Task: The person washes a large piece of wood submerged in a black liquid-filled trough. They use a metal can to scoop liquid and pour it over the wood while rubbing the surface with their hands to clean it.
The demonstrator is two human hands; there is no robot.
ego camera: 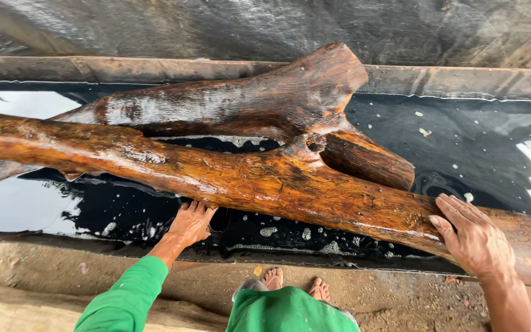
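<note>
At six o'clock, nearest the camera, a green garment point(290, 310) covers the person's front, and two bare feet point(295, 284) stand on the dirt ground point(401, 295) just beyond it. At seven o'clock a green sleeve point(124, 298) leads up to the left hand point(190, 222), which is pressed against the underside of the long wet log point(265, 181), fingers spread and curled up onto the wood. At four o'clock the right hand point(471, 237) lies flat on top of the same log near its right end, fingers stretched out and slightly fanned, clasping nothing, only resting on the bark.

The log runs from nine o'clock down to four o'clock, glossy orange-brown, lying across a long trough point(44, 237) of black liquid point(493, 141) dotted with white foam flecks. Its right end passes over the trough's near edge beneath the right hand. Near the centre a short stub point(370, 161) forks off the log toward two o'clock.

Behind it, toward twelve o'clock, a second, thicker dark piece of wood point(235, 104) lies against the log, its blunt end raised toward one o'clock. Beyond stands the trough's far rim point(462, 80), then a dark plastic sheet point(265, 24).
</note>
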